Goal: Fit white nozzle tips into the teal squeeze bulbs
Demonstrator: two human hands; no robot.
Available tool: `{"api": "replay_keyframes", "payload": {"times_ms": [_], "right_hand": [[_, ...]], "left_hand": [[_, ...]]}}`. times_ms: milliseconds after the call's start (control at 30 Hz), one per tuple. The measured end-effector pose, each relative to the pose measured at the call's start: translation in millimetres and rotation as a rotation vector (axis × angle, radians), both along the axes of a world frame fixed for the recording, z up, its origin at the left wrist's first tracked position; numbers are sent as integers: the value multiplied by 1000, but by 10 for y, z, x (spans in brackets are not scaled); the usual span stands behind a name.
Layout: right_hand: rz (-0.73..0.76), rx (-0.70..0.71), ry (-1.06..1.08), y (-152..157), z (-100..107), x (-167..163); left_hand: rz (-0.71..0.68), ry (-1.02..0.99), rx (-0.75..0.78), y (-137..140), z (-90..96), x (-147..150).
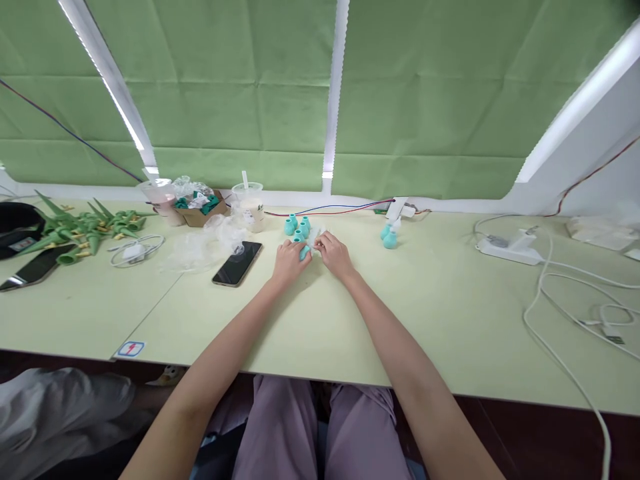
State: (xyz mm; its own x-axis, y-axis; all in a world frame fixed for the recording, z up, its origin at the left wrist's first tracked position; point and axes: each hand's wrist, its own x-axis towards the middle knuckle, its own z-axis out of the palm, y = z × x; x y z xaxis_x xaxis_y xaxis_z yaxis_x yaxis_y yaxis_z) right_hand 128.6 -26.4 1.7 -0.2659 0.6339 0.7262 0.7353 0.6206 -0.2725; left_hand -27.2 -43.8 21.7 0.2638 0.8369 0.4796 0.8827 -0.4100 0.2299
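On the worktop [425,320], nearer its far edge, the left hand [291,261] and right hand [335,253] sit close together. Turquoise vases [289,226] stand just beyond the left, which grips one turquoise piece [304,253]; what the right's bunched fingertips hold is unclear.

A red arrow-like sign [131,349] on a blue-bordered sticker [131,349] near the table [320,327] edge.

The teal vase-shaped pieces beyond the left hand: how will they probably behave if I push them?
The teal vase-shaped pieces may roll once toppled, since their bodies look rounded. They are likely light for their size: the open tops suggest hollow insides.
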Motion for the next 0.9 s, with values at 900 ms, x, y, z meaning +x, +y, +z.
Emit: {"api": "replay_keyframes", "payload": {"times_ms": [900], "right_hand": [[-416, -284, 298, 257, -204, 612]], "left_hand": [[20, -433, 108, 122, 41, -163]]}}
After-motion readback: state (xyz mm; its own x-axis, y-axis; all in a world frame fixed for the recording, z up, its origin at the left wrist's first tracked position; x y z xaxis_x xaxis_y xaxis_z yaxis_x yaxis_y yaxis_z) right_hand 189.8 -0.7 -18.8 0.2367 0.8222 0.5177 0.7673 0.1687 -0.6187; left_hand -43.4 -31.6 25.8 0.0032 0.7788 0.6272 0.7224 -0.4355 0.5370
